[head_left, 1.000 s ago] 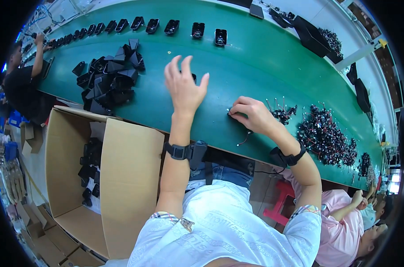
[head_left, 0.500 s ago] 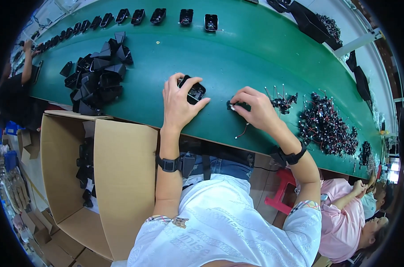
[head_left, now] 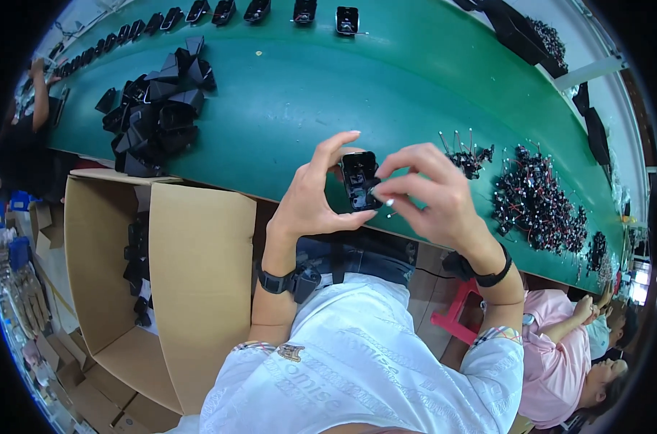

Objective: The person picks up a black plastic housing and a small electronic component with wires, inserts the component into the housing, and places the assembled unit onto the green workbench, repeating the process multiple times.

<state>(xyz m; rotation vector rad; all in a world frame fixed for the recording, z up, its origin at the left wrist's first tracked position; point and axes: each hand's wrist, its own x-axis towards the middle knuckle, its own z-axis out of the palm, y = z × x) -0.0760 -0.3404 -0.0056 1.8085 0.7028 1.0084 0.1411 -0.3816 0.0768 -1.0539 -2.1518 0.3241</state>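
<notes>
Hands (head_left: 310,194) at casing (head_left: 356,177), long axis fore-aft.

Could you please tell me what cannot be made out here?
In the head view:
Whatever the right-hand grip may pinch: covered by its fingers.
Underside of the black open plastic housing: turned away from the camera.
Some contents of the brown cardboard box: behind its raised flap.
Individual pieces in the dark red-wired heap: too small.

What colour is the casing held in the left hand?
The casing is black, best seen in the head view.
</notes>
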